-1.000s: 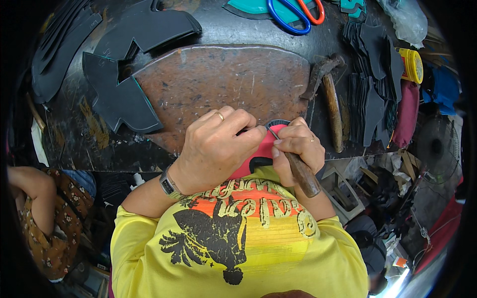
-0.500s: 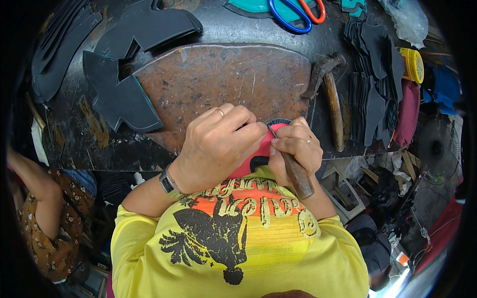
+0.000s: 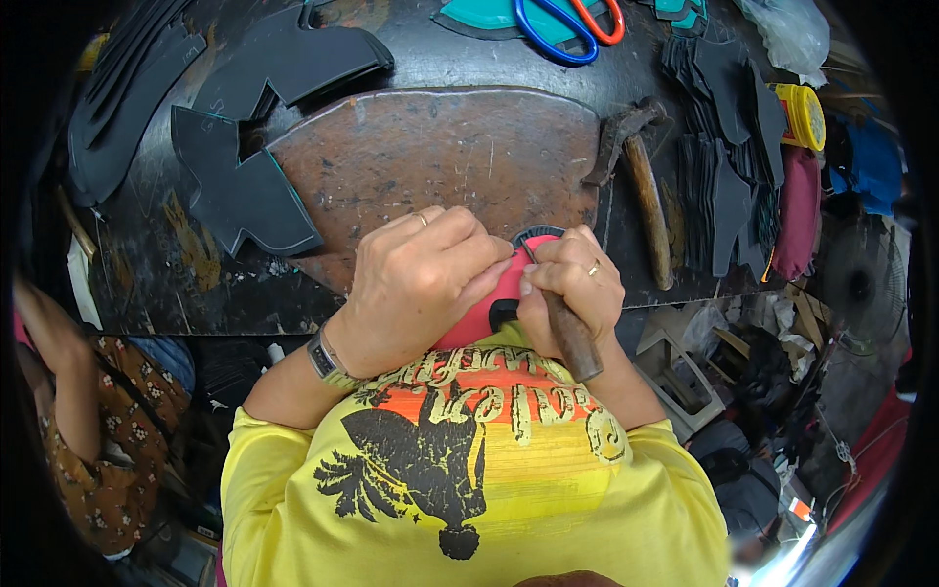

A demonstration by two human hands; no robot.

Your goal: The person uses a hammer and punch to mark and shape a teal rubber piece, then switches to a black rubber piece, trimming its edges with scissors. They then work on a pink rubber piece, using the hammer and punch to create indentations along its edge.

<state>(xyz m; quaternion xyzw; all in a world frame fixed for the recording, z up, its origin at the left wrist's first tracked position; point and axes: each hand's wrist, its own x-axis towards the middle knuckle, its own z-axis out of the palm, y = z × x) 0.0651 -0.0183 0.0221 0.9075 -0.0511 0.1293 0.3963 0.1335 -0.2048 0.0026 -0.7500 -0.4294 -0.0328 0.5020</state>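
Surface (image 3: 391, 59): dark, worn and cluttered, edge just ahead of the person's chest.
Brown slab (image 3: 440, 166): large rounded work pad on the surface, directly beyond both hands.
Black cut pieces (image 3: 240, 196): 1 arrow-shaped piece at the slab's left edge; more stacked behind and at far right.
Hammer (image 3: 641, 181): wooden handle, lying just right of the slab, untouched.
Scissors (image 3: 562, 20): blue and orange handles, top edge, well apart from the hands.
Left hand (image 3: 421, 284): clenched over the red piece, pinning it at the surface edge.
Red piece (image 3: 484, 308): between both hands, mostly hidden; a dark trim shows at its top.
Right hand (image 3: 562, 279): grasping a wooden-handled tool (image 3: 572, 338), tip at the trim.
Risk: left fingertips sit touching the tip; a slip could likely jab them or mar the piece.
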